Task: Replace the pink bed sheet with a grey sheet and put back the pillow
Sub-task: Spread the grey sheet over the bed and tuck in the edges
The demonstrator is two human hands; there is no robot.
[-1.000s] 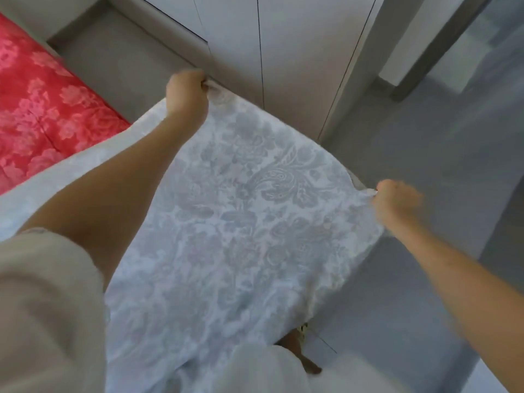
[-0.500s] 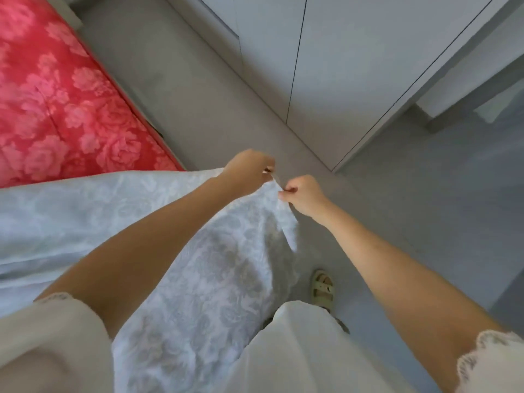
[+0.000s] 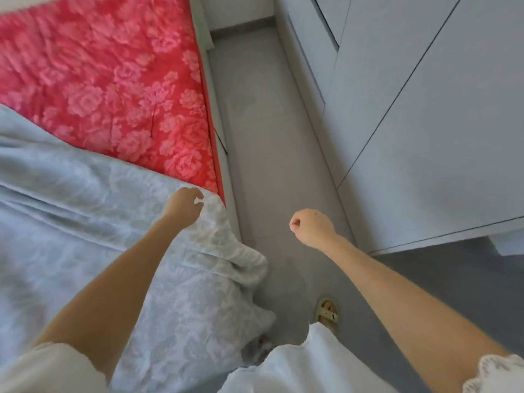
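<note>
BED HALF-COVERED: A bed fills the frame from 9 to 12 o'clock, and its rose-patterned red-pink cover lies bare across the upper part. A grey sheet with a pale floral weave lies rumpled over the lower part, from 9 round to 7 o'clock. Its edge cuts slantwise across the red-pink cover. Near 6 o'clock the sheet's corner spills over the bed's side and hangs in folds toward the floor. The grey floor runs as a narrow strip from 12 to 6 o'clock, just beside the bed. A sandalled foot stands on it at 5 o'clock.
</note>
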